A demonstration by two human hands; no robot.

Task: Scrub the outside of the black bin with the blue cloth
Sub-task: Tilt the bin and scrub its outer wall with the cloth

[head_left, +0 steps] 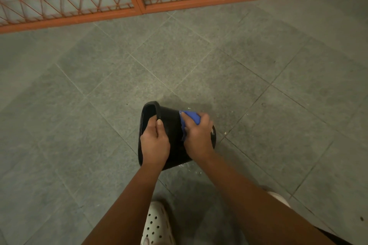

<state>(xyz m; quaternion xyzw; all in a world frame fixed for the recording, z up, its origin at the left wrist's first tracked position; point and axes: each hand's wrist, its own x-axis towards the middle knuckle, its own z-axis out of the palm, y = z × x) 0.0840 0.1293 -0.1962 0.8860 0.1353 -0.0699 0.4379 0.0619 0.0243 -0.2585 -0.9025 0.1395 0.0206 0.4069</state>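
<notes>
The black bin (172, 123) lies tipped on its side on the tiled floor, its open mouth facing left. My left hand (155, 143) grips the rim, thumb on the outer wall and fingers inside the mouth. My right hand (198, 135) presses the bunched blue cloth (190, 118) against the bin's outer wall near its base. Part of the cloth is hidden under my fingers. White suds or specks cling to the bin's base at the right.
Grey floor tiles (179, 61) spread all around. An orange metal grille (137, 2) runs along the far side. My white perforated clog (157, 225) stands just below the bin; another shoe (278, 199) shows at right. White flecks dot the floor beside the bin.
</notes>
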